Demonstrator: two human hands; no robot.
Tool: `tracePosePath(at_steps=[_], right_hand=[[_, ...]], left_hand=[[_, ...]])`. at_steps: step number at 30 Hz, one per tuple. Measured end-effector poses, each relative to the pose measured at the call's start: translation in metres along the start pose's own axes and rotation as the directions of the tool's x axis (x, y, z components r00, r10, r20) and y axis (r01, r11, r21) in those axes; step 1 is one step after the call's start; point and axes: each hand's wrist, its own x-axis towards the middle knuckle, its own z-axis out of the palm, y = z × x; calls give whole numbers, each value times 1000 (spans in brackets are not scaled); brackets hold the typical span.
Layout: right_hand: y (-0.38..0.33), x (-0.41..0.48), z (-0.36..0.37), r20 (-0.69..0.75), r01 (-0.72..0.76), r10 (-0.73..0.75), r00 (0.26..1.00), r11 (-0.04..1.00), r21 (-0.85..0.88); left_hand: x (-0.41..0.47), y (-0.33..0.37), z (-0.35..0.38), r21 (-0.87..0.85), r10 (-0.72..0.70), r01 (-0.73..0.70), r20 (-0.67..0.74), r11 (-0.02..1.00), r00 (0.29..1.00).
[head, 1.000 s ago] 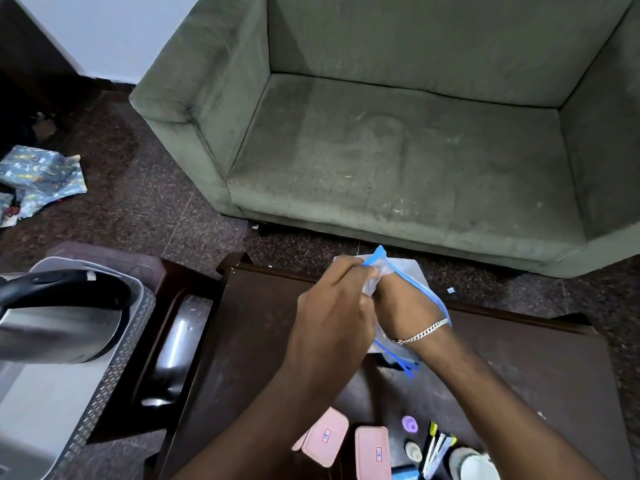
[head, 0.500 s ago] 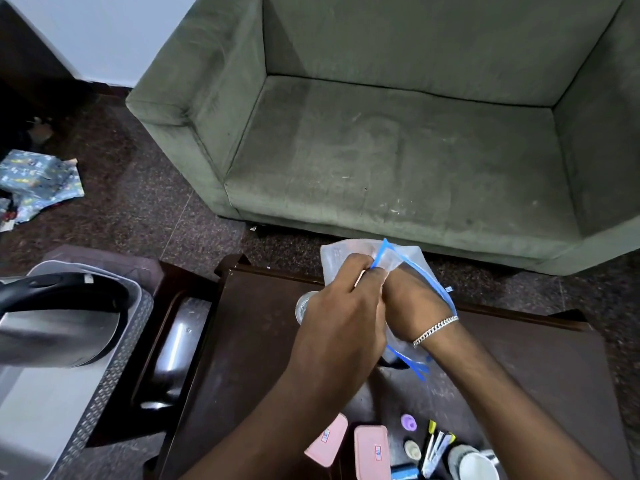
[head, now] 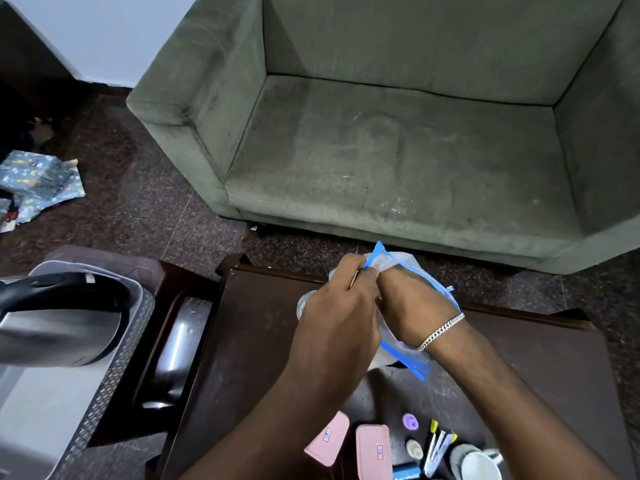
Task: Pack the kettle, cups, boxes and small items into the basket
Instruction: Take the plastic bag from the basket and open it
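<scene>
Above the dark wooden table [head: 263,341], both hands hold a clear zip bag with blue edges [head: 408,268]. My left hand [head: 337,317] pinches its top blue strip, and something clear and round shows just under that hand. My right hand [head: 412,306], with a silver bracelet, is pushed inside the bag. At the left stands the grey basket [head: 114,358] with the steel kettle [head: 59,327] lying in it. Near the table's front edge lie two pink boxes [head: 372,452], a white cup [head: 476,462], a purple cap [head: 410,421] and some pens [head: 438,448].
A green sofa [head: 398,150] fills the far side beyond the table. A shiny metal piece [head: 175,355] rests on a lower dark tray between basket and table. Crumpled patterned paper [head: 38,183] lies on the dark floor at the far left.
Both hands worked the bag: it rose a little half a second ago, and my right hand now sits deeper inside while my left pinches the blue edge higher up.
</scene>
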Motion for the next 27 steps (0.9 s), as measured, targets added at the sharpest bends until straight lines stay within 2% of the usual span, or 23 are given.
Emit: tracePosePath(at_steps=[4,8,10,12,15,17,22,25,27], right_hand=[[-6,-10,-17,137,156,-150,979,987,-36],[-14,-19,-27,56,191,-186,981,977,-92],[-12,-25,-33,-29,221,-225,974,970,-106],[-10,-31,-38,-199,254,-245,949,967,18],[-7,-37,-39,-443,281,-143,885,923,262],[0,-38,-36,-517,263,-13,856,872,413],[21,-35,-40,-476,293,181,861,589,753],[29,-32,-41,-313,218,288,905,319,922],[35,-34,-42,-160,110,267,950,193,975]], left_hand=[[0,-9,2,-6,-43,43,27,999,999],[-1,-8,1,19,-71,70,42,997,997],[1,-10,0,22,-104,103,23,994,994],[4,-16,-3,42,-136,136,5,990,991],[6,-22,-5,-13,-155,155,-75,988,985],[7,-22,-5,-15,-144,143,-151,990,978],[7,-27,-1,11,-111,116,-219,993,970],[6,-27,0,10,-104,110,-230,994,968],[4,-26,0,33,-92,102,-219,994,971]])
